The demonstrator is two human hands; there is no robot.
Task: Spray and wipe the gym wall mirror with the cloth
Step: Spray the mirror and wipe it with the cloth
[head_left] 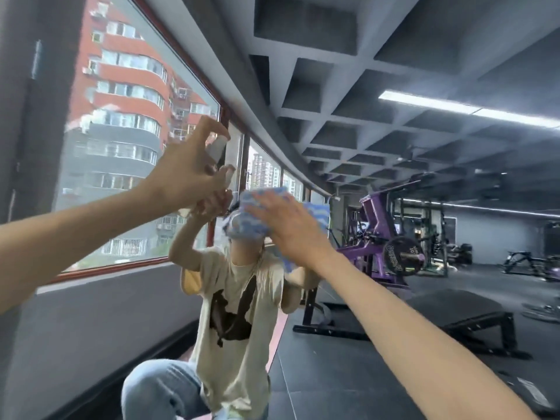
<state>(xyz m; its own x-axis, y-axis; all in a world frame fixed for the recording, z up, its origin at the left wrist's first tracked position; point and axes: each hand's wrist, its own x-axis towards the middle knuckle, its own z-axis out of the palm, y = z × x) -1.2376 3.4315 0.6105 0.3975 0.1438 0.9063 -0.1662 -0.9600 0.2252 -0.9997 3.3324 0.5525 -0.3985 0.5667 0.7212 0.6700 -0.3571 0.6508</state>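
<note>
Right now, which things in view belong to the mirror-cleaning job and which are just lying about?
In the job: mirror, spray bottle gripped in the left hand, blue cloth pressed to the glass by the right hand.
Just about, seen in the reflection: purple rack, weight plate, black bench, window.

Forearms (75,231) bare; reflected: beige T-shirt (242,286), dark bird print (233,322), light-blue jeans (157,386).

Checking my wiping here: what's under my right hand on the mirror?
A blue-and-white cloth lies under the right hand, pressed flat against the mirror. The patch of mirror beneath the cloth is covered, so its state cannot be seen.
</note>
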